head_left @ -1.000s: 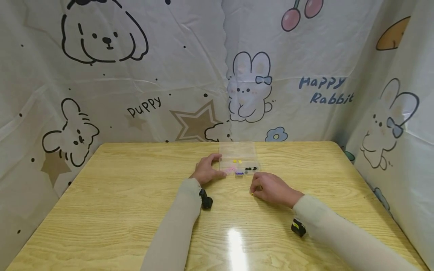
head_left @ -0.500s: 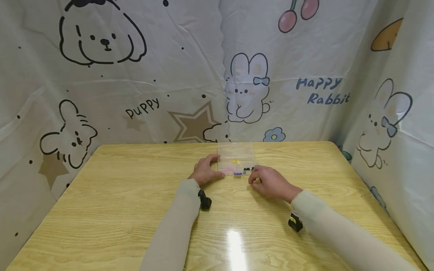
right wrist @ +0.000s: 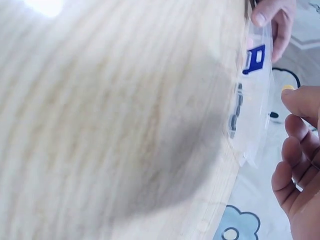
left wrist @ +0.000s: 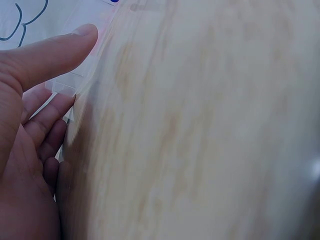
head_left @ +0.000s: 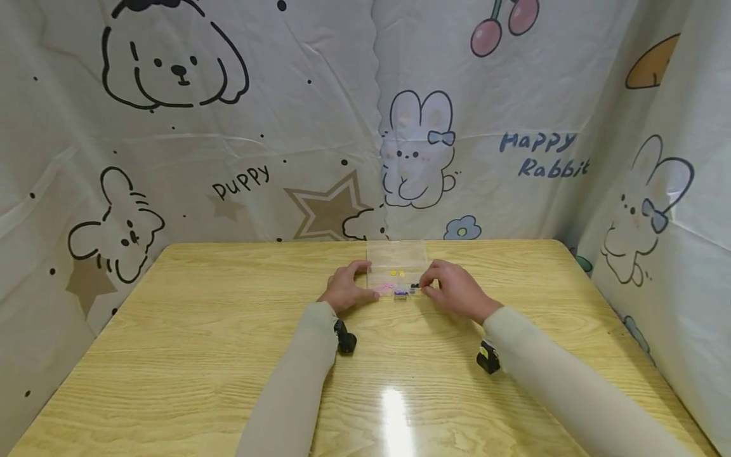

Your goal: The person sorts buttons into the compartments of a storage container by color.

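A clear plastic compartment box (head_left: 404, 282) lies at the far side of the table, its transparent lid (head_left: 396, 252) raised behind it. Inside are small yellow pieces (head_left: 393, 273), pink pieces (head_left: 384, 287) at front left and black pieces (head_left: 415, 286) at front right. A blue-purple clasp (right wrist: 255, 59) marks its front. My left hand (head_left: 345, 287) grips the box's left end, thumb at the front corner and fingers along the side. My right hand (head_left: 457, 291) is over the box's right end, pinching a small round yellow piece (right wrist: 287, 89) at the thumb tip.
The wood-grain table (head_left: 228, 368) reaches back to a printed cloth curtain (head_left: 257, 127), which also hangs along the left and right sides. A bright light reflection falls on the tabletop nearer me.
My right hand has moved away from me, from the table in front of the box to above its right end, carrying the yellow piece. The left hand stays at the box.
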`<state>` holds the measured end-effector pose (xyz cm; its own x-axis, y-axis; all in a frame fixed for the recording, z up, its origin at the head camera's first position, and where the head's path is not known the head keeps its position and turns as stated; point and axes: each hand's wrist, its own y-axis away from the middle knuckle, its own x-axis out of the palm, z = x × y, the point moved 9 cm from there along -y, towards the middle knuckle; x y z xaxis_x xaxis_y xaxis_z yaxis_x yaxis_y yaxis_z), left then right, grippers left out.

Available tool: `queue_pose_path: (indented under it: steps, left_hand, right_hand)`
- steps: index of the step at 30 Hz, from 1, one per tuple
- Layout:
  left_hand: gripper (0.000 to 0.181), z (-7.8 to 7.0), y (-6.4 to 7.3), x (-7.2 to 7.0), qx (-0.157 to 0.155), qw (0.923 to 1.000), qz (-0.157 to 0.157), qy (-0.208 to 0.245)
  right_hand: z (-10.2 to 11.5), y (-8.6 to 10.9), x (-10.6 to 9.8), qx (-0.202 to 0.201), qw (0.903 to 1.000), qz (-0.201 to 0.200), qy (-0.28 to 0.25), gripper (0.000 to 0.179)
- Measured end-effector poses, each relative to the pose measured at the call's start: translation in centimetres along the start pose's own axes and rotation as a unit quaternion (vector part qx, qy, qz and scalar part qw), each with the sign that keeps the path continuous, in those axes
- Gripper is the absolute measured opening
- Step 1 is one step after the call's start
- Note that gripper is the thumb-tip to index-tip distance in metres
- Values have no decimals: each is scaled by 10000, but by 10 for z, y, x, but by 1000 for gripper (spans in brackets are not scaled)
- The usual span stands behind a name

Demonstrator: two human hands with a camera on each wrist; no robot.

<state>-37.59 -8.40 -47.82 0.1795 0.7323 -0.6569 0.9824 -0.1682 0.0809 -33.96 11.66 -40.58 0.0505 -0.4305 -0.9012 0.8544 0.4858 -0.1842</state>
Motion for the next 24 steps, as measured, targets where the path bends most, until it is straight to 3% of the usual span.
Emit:
queue_pose_path:
  steps: [16, 24]
  left_hand:
    - [77, 0, 3, -2, 44, 10000, 18, 42]
    - [76, -1, 3, -3, 97, 9999, -10, 102]
  right_hand:
    - [-20, -30, -2, 763, 9968, -103, -228, 12]
    - [-14, -46, 2, 925, 9951, -137, -307, 13]
